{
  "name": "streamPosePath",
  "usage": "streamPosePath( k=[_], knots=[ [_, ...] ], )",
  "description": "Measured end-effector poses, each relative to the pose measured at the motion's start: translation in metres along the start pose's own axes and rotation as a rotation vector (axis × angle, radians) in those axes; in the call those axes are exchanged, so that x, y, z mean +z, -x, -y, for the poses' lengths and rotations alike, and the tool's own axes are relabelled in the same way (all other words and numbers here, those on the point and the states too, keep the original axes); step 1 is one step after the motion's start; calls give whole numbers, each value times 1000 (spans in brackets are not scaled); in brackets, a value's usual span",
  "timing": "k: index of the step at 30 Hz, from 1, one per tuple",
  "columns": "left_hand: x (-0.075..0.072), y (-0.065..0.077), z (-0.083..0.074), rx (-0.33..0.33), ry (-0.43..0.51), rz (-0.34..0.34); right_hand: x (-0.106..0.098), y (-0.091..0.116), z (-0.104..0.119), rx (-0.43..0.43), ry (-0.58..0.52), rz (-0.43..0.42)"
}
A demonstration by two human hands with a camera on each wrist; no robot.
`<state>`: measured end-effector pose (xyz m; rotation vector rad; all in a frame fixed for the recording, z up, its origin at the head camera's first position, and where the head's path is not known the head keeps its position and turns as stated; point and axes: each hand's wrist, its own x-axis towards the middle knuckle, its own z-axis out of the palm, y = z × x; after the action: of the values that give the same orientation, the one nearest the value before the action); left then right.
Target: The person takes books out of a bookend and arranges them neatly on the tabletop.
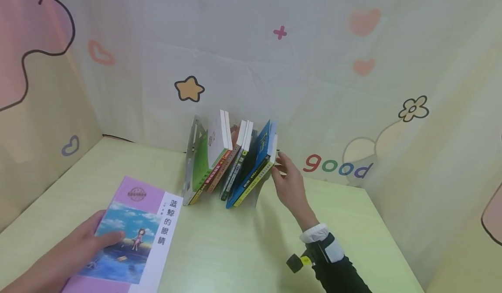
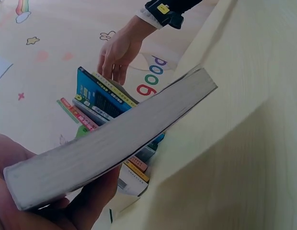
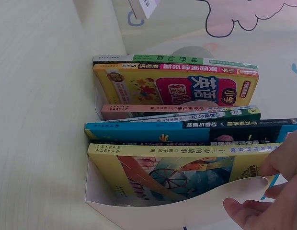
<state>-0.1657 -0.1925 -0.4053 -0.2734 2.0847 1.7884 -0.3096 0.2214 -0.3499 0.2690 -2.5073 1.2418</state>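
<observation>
My left hand (image 1: 88, 245) grips a purple-and-white paperback book (image 1: 150, 232), thumb across its cover picture of a girl by blue water. In the left wrist view the book's pale page edge (image 2: 115, 139) crosses in front of my fingers. My right hand (image 1: 290, 186) is at the right end of a row of books, its fingers loosely extended. In the right wrist view the fingers lie beside the top corner of a yellow book (image 3: 187, 175) and the curved edge of a white book holder (image 3: 187, 211). Whether they press on either is unclear.
Several books, including a blue one (image 1: 264, 142) and a white one (image 1: 219, 138), lean to the right in the holder. It stands on a pale wooden table (image 1: 333, 245), near a curtain (image 1: 235, 44) printed with hearts and stars.
</observation>
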Motion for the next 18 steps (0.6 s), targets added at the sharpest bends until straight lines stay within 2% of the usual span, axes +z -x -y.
streamPosePath(
  k=[6,18],
  knots=[
    [-5,-7,7,16,-7,15,3,-4,-7,21,-23,-10],
    [-13,-17,21,-19,-108,37,6,-7,-11,19,-71,23]
  ],
)
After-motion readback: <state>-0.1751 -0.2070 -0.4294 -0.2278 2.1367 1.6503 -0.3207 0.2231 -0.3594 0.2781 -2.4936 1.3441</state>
